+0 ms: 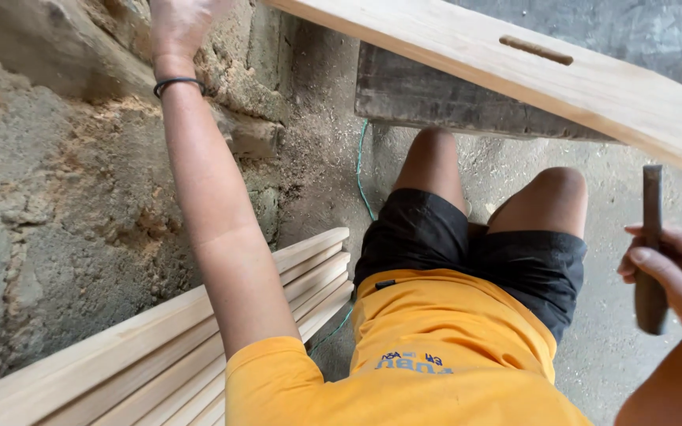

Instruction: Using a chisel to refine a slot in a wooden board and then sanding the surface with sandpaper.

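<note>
1. Rough block wall [33, 181] at far left, crusted with sawdust; dusty concrete floor [617, 339] to the right.
2. Stacked against the wall's foot: pale wooden slats [159, 359], leaning edge over edge, probably parked out of the way. Little free room between them and the body.
3. Left hand [179, 24] raised high near the wall, black wristband [179, 83] below it; fingers cut off by the frame, so grip cannot be told.
4. Centre: bare knees over black shorts [467, 252], seated facing a dark bench [451, 102].
5. Across the bench, a long pale plank [593, 87] with a cut slot [536, 50], its near edge overhanging the lap.
6. Right hand [676, 280] wrapped around a dark chisel [651, 244], held upright, just below the plank's edge; open floor beneath.
</note>
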